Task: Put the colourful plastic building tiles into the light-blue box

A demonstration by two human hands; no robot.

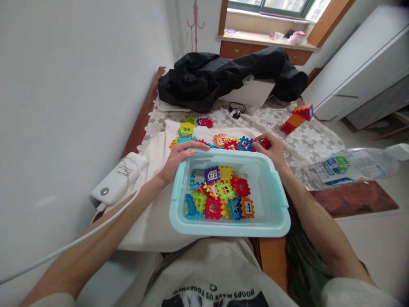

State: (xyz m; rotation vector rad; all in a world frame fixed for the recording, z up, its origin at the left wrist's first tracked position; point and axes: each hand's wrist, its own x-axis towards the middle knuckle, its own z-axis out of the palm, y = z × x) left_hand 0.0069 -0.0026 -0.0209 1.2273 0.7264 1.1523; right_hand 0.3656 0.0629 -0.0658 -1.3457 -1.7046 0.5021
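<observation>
A pale blue plastic bin (pixel 275 213) rests at the table's near edge and holds several coloured interlocking window tiles (pixel 220 194). My left hand (pixel 180 157) grips the bin's far left rim, fingers curled over it. My right hand (pixel 271 149) sits just past the bin's far right corner, closed around a red tile (pixel 266 144). More loose tiles (pixel 230 142) lie in a row on the white cloth behind the bin.
A built tile tower (pixel 297 117) lies at the back right. A black jacket (pixel 223 76) covers the far end. A white power bank (pixel 118 181) with cable sits left, a plastic bottle (pixel 345 168) right. The wall runs close on the left.
</observation>
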